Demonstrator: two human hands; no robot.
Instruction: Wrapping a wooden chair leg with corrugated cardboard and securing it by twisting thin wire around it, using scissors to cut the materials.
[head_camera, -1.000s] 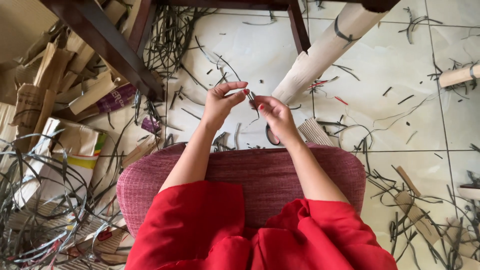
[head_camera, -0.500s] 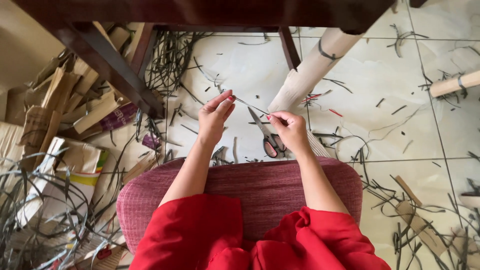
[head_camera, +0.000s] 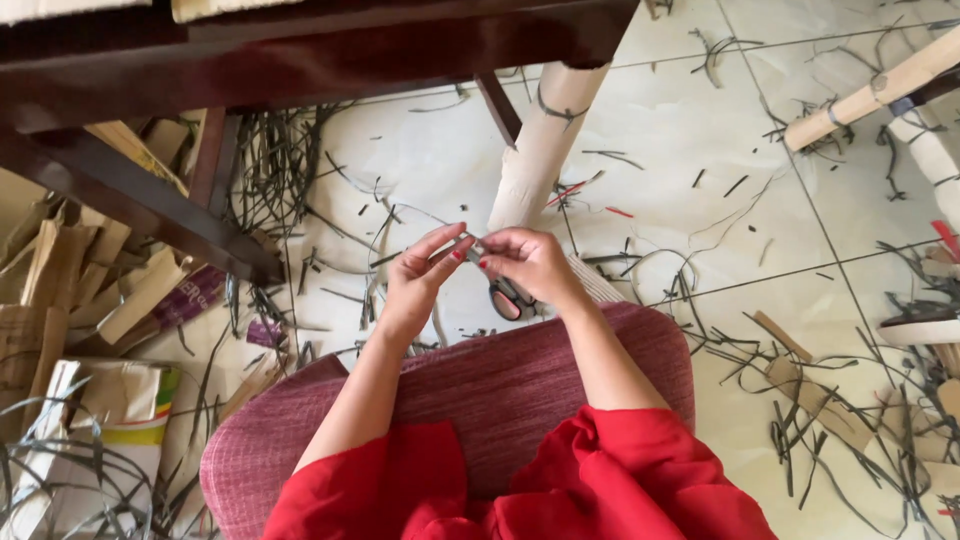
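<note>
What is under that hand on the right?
Under the right hand lie scissors on the tiled floor. Only the dark handles show; the hand covers the blades.

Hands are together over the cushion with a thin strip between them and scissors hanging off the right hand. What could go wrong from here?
1. The scissors dangle from the right hand while its fingertips pinch the thin strip; they might slip off or nick the cushion.
2. The left hand holds the strip only by its fingertips, so it may drop among the many similar strips on the floor.
</note>
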